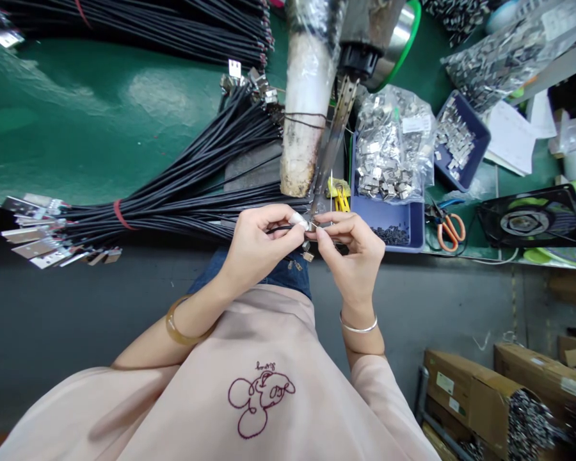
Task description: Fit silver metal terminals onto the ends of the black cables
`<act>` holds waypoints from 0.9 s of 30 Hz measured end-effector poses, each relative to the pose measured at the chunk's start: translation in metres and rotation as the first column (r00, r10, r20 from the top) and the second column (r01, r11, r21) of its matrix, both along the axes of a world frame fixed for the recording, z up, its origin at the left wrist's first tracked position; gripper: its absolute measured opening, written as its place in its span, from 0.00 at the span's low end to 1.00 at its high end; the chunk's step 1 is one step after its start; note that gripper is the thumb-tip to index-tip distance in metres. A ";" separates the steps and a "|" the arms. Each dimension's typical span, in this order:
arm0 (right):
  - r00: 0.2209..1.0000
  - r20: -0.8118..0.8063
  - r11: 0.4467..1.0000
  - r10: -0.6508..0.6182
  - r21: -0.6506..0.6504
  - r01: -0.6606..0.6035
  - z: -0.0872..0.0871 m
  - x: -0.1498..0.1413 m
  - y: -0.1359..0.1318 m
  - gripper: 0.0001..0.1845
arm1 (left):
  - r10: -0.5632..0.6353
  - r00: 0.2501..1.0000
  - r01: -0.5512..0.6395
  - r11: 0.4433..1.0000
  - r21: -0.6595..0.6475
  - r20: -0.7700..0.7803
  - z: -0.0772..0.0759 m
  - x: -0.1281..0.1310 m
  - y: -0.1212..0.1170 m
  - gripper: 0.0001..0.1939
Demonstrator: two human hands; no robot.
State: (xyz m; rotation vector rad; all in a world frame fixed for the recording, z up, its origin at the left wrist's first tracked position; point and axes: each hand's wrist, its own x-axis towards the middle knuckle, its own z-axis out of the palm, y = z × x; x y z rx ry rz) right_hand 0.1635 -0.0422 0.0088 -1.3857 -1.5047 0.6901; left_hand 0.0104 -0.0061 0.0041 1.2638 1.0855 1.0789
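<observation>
My left hand (264, 242) is closed in a pinch on the end of a black cable (282, 228); a white wrap covers one fingertip. Facing it, my right hand (354, 251) pinches something small and thin, too fine to name, with the fingertips almost meeting those of the left. Small metal connectors (308, 255) hang just below the fingertips. To the left lies a bundle of black cables (173, 182), tied with a red band (121, 214), with metal USB plugs (41, 246) at its near end. Above the hands, a slotted metal bar (336, 131) slants down toward the fingertips.
A white tube (304, 115) with a scorched end hangs over the bench. To the right are a blue tray (416, 224) with bagged connectors (388, 153), a smaller bin (480, 137), orange-handled pliers (451, 232) and a black fan (532, 216). More cables (148, 29) lie behind.
</observation>
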 end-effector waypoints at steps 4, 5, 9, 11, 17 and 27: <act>0.999 0.039 1.000 -0.001 0.005 0.001 0.000 0.000 0.002 0.04 | 0.008 1.000 -0.008 1.000 0.012 -0.029 0.000 0.001 0.001 0.05; 0.999 0.043 1.000 0.000 0.010 -0.001 0.000 0.001 0.003 0.04 | 0.008 0.999 -0.007 1.000 0.014 -0.038 0.000 0.001 0.001 0.05; 0.999 0.052 0.999 0.016 0.029 -0.017 0.001 0.001 0.006 0.04 | 0.019 0.999 -0.018 1.000 0.020 -0.049 0.002 0.002 0.002 0.06; 0.997 0.069 0.999 0.017 0.043 -0.020 0.002 0.000 0.008 0.05 | 0.033 0.999 -0.032 0.999 0.032 -0.035 0.003 0.003 0.003 0.05; 0.999 0.019 0.999 0.030 0.035 -0.030 0.007 0.000 0.011 0.06 | 0.041 0.999 -0.041 0.999 0.033 -0.003 0.004 0.003 0.004 0.05; 0.996 0.058 0.998 0.062 0.016 -0.063 0.008 0.006 -0.001 0.08 | -0.036 0.997 0.036 0.999 -0.016 -0.063 0.000 0.002 0.002 0.06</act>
